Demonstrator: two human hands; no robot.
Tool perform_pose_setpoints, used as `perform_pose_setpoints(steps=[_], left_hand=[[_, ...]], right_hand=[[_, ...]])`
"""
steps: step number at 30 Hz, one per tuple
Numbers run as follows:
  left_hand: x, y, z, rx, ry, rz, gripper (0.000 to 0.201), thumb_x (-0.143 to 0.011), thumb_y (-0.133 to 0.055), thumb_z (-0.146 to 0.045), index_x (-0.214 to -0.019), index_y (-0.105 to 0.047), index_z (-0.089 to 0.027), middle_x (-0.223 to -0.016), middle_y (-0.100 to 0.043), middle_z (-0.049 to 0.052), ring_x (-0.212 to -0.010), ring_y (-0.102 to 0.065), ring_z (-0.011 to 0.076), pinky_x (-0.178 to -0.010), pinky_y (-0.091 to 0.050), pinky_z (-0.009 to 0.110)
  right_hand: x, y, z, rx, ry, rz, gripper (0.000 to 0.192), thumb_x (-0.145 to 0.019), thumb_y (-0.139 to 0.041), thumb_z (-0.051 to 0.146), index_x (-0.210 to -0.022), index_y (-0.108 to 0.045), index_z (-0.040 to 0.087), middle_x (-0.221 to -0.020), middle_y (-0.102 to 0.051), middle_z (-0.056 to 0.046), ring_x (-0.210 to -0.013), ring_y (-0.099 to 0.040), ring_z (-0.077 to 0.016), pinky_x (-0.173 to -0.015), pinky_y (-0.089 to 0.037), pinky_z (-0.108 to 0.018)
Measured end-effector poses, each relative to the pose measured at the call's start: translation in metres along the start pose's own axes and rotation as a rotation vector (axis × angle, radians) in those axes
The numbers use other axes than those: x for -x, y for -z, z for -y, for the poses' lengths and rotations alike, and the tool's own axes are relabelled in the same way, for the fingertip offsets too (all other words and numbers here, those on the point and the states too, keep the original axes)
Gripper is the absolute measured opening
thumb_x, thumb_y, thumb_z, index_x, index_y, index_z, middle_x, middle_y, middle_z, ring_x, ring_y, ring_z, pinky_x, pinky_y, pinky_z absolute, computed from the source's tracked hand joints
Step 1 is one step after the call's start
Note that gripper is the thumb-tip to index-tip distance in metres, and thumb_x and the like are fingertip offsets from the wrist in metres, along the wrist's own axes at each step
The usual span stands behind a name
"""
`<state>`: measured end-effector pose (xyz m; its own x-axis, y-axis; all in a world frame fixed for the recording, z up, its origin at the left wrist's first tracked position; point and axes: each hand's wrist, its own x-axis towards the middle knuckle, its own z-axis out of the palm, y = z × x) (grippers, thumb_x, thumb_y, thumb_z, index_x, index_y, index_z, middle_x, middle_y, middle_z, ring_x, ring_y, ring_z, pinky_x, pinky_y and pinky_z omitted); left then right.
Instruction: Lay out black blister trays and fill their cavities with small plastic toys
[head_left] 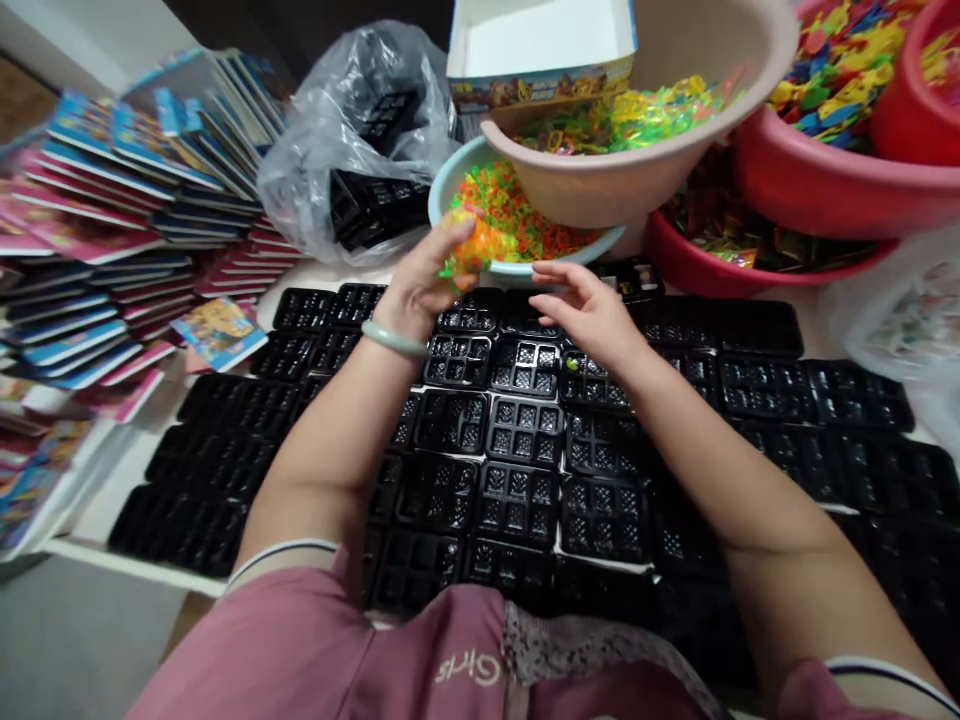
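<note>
Even, fairly bright indoor light is falling from above, and it is leaving only soft shadows under the forearms on the black trays (525,430). Small glints are shining on the trays' glossy plastic and stronger glare is showing on the clear plastic bag (337,130), while the top left corner is looking washed out. The wide lens is bending the edges strongly, and the left hand (427,285) with its orange pieces is blurring slightly.
</note>
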<state>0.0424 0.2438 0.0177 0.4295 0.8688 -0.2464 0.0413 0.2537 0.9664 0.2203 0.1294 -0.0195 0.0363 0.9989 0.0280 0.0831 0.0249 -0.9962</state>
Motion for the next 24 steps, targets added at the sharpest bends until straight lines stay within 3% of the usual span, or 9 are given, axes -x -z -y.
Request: perform_pose_setpoints(steps=[4,7,11,16,20,24], left_hand=[[0.053,-0.036,0.04,0.124,0.062,0.096,0.039,-0.079,-0.071,-0.038,-0.112,-0.06,-0.02,-0.095,-0.064,0.003,-0.068,-0.059,0.0085,-0.041,-0.031,0.015],[0.074,-0.065,0.071,0.266,0.131,0.169,0.049,-0.064,-0.083,-0.039,-0.103,-0.06,-0.019,-0.087,-0.062,0.001,-0.064,-0.059,0.0078,-0.04,-0.034,0.013],[0.096,-0.092,0.107,0.387,0.255,0.249,0.05,-0.059,-0.086,-0.036,-0.097,-0.059,-0.018,-0.08,-0.061,-0.001,-0.057,-0.056,0.0056,-0.037,-0.033,0.011],[0.118,-0.097,0.134,0.438,0.346,0.253,0.046,-0.062,-0.085,-0.033,-0.097,-0.06,-0.018,-0.081,-0.062,0.001,-0.056,-0.057,0.0054,-0.036,-0.031,0.01],[0.128,-0.092,0.139,0.478,0.375,0.201,0.043,-0.064,-0.084,-0.031,-0.098,-0.06,-0.019,-0.084,-0.064,0.001,-0.055,-0.056,0.0046,-0.035,-0.03,0.009],[0.131,-0.089,0.139,0.474,0.388,0.175,0.044,-0.061,-0.085,-0.028,-0.096,-0.059,-0.019,-0.084,-0.065,0.001,-0.056,-0.057,0.0055,-0.036,-0.031,0.01]], right_hand=[[0.027,-0.008,-0.012,-0.049,-0.099,-0.007,0.041,-0.083,-0.063,0.032,-0.124,-0.058,0.027,-0.12,-0.063,-0.005,-0.091,-0.066,-0.0155,-0.078,-0.057,-0.032],[0.066,0.004,-0.033,-0.075,-0.155,-0.064,0.032,-0.082,-0.063,0.037,-0.112,-0.062,0.023,-0.107,-0.067,-0.004,-0.085,-0.066,-0.0143,-0.077,-0.057,-0.032],[0.116,0.024,-0.057,-0.085,-0.217,-0.097,0.034,-0.074,-0.069,0.043,-0.1,-0.065,0.021,-0.094,-0.068,-0.003,-0.08,-0.066,-0.0143,-0.076,-0.057,-0.033],[0.143,0.023,-0.074,-0.103,-0.289,-0.097,0.03,-0.073,-0.067,0.041,-0.095,-0.066,0.021,-0.081,-0.068,-0.001,-0.07,-0.064,-0.014,-0.071,-0.056,-0.033],[0.146,0.013,-0.074,-0.016,-0.23,-0.143,0.025,-0.071,-0.067,0.039,-0.09,-0.068,0.021,-0.078,-0.066,0.0,-0.065,-0.06,-0.0126,-0.069,-0.054,-0.031],[0.148,0.019,-0.071,-0.149,-0.282,-0.157,0.029,-0.068,-0.068,0.042,-0.088,-0.066,0.021,-0.071,-0.062,0.002,-0.061,-0.058,-0.0118,-0.066,-0.053,-0.03]])
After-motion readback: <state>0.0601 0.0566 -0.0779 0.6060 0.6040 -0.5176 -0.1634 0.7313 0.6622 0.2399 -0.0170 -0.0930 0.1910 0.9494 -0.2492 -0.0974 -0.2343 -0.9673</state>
